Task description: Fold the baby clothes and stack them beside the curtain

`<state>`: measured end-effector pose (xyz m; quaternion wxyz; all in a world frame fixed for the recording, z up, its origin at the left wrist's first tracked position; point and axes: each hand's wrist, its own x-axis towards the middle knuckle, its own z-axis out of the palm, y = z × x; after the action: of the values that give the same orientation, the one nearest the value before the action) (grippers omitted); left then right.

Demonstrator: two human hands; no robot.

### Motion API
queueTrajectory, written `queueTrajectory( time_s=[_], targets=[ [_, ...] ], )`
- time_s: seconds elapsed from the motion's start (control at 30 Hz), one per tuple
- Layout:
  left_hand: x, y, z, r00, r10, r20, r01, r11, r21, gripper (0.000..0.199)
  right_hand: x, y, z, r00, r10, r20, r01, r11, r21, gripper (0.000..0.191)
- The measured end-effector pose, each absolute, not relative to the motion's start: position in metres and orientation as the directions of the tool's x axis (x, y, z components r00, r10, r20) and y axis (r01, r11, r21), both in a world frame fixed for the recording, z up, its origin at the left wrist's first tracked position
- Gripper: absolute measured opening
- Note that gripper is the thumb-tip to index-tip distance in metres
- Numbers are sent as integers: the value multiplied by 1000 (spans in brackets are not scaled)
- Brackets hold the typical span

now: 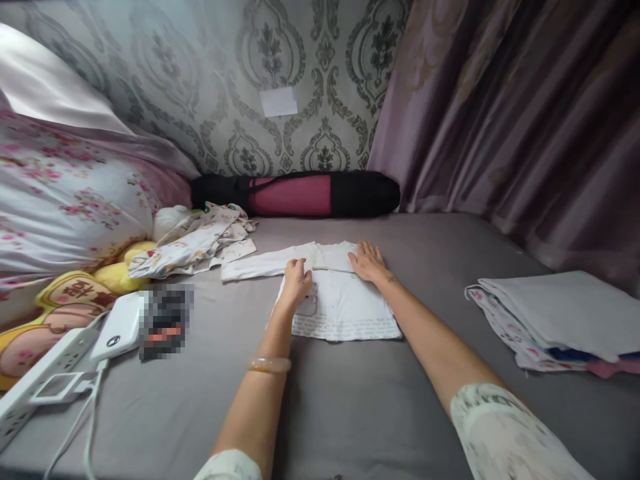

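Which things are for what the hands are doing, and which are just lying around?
Part of the job:
- white shirt
- left hand and right hand, both at the shirt
- perhaps the folded pile and the crumpled clothes

Just lying about:
- white power strip
- white box with a cable
- long black and pink bag

White printed shirt (pixel 350 303), grey sheet (pixel 200 387), black-and-magenta bag (pixel 295 195)

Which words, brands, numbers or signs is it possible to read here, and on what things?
None reads surely enough to quote.
White shirt: rows of print near the hem, too small.
Yellow cushion: one Chinese-style character, too blurred.
White device: round mark, unreadable.
Right sleeve: dark print, too blurred.
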<state>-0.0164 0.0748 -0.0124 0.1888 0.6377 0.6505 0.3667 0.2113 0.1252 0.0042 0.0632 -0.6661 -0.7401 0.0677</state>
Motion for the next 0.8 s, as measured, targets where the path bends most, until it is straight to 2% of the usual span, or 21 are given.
queueTrajectory(
  time_s=[0.2,0.37,0.43,0.53,0.63,0.7,0.8],
  targets=[
    [-22,57,-16,-126,955,267,650,-124,750,37,203,126,-14,-46,998,37,979,53,-197,73],
    [-22,58,-14,-154,942,297,601,-149,785,31,202,127,-3,-21,998,-52,985,12,-174,74],
    [-22,58,-14,-173,937,302,574,-153,804,28,192,123,4,-15,1000,-28,986,10,-165,70],
    [-23,60,-15,-196,929,313,540,-164,825,26,162,113,11,-150,986,73,970,161,-180,64],
    [-25,62,-15,-210,924,319,529,-167,832,26,128,103,11,-353,935,42,905,353,-237,65],
    [-26,63,-15,-216,924,315,536,-157,829,27,112,100,7,-406,914,3,881,392,-265,67],
    [-27,63,-14,-220,923,317,556,-148,818,27,103,97,1,-391,920,-13,886,373,-276,68]
  ],
)
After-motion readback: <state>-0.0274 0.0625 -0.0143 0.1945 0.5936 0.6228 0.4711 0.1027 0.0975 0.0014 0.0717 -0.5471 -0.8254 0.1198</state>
